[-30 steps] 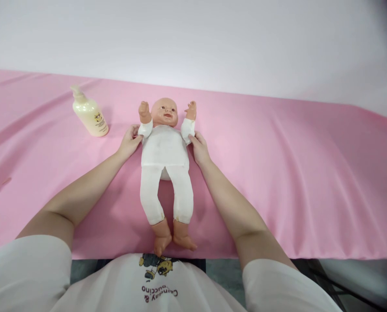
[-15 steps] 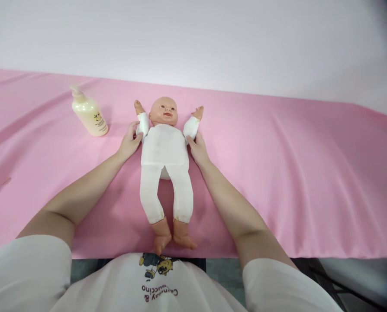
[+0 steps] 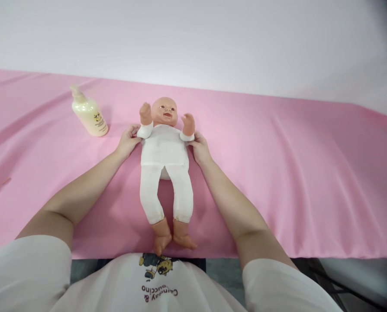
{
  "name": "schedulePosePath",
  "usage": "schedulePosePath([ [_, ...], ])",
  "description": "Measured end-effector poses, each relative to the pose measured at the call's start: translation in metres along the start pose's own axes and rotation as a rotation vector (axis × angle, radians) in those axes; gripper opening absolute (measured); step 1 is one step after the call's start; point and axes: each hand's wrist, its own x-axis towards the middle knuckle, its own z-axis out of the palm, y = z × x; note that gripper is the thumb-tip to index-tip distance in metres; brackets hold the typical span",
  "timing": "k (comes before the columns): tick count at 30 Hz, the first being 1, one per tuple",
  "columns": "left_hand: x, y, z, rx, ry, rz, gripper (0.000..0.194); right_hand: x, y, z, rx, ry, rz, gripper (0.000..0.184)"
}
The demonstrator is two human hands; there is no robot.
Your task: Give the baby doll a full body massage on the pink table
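Note:
A baby doll (image 3: 165, 149) in a white bodysuit lies on its back on the pink cloth (image 3: 278, 173), head away from me, feet at the near edge. My left hand (image 3: 127, 141) pinches the doll's arm on the left side at the sleeve. My right hand (image 3: 199, 147) grips the other arm at the sleeve. Both doll arms are raised, their small fists up beside the face.
A cream pump bottle of lotion (image 3: 88, 113) stands on the cloth to the left of the doll. The pink cloth covers the whole table, with folds on the left side. A white wall runs behind it.
The doll's arms were spread outward half a second ago. Now both hands have brought them up and inward, fists near the face, as they were one second ago.

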Motion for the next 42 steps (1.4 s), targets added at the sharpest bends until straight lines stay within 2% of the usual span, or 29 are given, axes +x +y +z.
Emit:
schedulePosePath([
  [2, -0.001, 0.003, 0.003, -0.022, 0.002, -0.010, 0.037, -0.001, -0.002, 0.001, 0.043, 0.011, 0.020, 0.026],
  [5, -0.003, 0.007, 0.006, -0.053, 0.005, -0.037, 0.042, -0.003, -0.007, 0.003, 0.108, 0.026, 0.058, 0.019],
  [7, -0.004, 0.008, 0.007, -0.044, -0.003, -0.034, 0.045, -0.004, -0.009, 0.004, 0.110, 0.034, 0.058, 0.019],
  [11, -0.004, 0.004, 0.005, 0.015, -0.004, 0.023, 0.039, -0.004, -0.012, 0.007, 0.104, 0.016, 0.028, 0.024],
  [16, -0.001, -0.005, 0.001, 0.138, 0.040, 0.054, 0.040, -0.005, -0.012, 0.008, 0.036, 0.051, -0.007, 0.021],
  [21, -0.003, -0.001, 0.000, 0.406, 0.102, 0.022, 0.024, -0.007, -0.008, 0.008, -0.071, 0.013, -0.074, 0.030],
  [25, -0.004, 0.003, -0.002, 0.500, 0.089, 0.014, 0.031, -0.007, -0.007, 0.004, -0.248, 0.080, -0.105, 0.043],
  [28, -0.001, 0.000, -0.006, 0.549, 0.078, 0.071, 0.037, -0.007, -0.010, 0.001, -0.362, 0.125, -0.113, 0.054],
  [33, 0.004, -0.006, -0.012, 0.561, 0.064, 0.125, 0.045, -0.008, -0.013, 0.000, -0.404, 0.127, -0.095, 0.063],
  [37, 0.004, -0.007, -0.012, 0.573, 0.068, 0.108, 0.043, -0.007, -0.009, 0.000, -0.343, 0.107, -0.074, 0.058],
  [42, 0.001, -0.003, -0.007, 0.444, 0.102, 0.023, 0.029, -0.004, -0.004, 0.000, -0.210, 0.082, -0.050, 0.041],
])
